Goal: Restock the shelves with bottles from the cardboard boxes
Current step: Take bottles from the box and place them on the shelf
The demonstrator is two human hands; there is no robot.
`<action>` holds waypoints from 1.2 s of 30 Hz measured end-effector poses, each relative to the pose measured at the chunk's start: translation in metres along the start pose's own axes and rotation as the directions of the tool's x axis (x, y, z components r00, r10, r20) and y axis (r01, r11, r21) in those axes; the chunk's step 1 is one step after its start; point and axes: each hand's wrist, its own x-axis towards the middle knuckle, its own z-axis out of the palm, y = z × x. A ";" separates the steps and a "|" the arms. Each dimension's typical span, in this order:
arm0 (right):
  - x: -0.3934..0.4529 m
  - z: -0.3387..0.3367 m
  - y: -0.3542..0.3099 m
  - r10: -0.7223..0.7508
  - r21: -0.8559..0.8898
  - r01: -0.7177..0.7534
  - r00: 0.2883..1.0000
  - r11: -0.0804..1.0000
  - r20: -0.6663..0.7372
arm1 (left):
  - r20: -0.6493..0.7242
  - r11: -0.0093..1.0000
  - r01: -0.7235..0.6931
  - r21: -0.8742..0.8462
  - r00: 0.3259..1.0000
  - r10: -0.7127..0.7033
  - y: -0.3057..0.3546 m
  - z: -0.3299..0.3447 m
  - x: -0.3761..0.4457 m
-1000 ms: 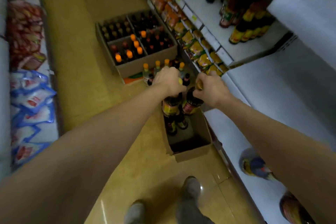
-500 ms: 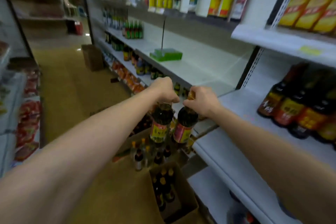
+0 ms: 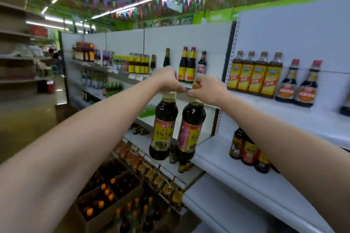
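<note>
White store shelves (image 3: 236,159) fill the right. Near left, a cardboard box (image 3: 106,219) holds orange-capped bottles. Your left hand (image 3: 167,79) grips one dark soy sauce bottle (image 3: 163,126) by its neck; your right hand (image 3: 208,90) grips a second bottle (image 3: 190,130), both hanging mid-air, red-and-yellow labelled.

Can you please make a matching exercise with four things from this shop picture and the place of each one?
Things:
1. left hand
2. right hand
3. cardboard box
4. four yellow-label bottles

Places:
A. on the floor, lower left
B. standing on the upper white shelf at right
C. gripping the neck of the dark bottle with the pink label
D. gripping the neck of the dark bottle with the red-and-yellow label

Pairs: 1-D, 2-C, 3-A, 4-B
</note>
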 end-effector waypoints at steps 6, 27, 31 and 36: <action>-0.013 -0.065 -0.001 0.029 -0.029 -0.031 0.996 0.999 -0.081 | 0.007 0.993 -0.086 -0.077 0.996 0.087 0.045 -0.038 0.002; -0.084 -0.223 0.142 0.211 -0.088 -0.236 0.950 0.968 -0.228 | 0.041 0.955 -0.276 -0.107 0.959 0.281 0.259 0.003 0.017; -0.109 -0.250 0.183 0.240 -0.119 -0.282 0.928 0.952 -0.285 | 0.022 0.938 -0.290 -0.192 0.954 0.299 0.305 0.030 0.017; -0.126 -0.274 0.228 0.256 -0.148 -0.332 0.888 0.932 -0.383 | -0.070 0.903 -0.366 -0.226 0.930 0.360 0.358 0.061 0.017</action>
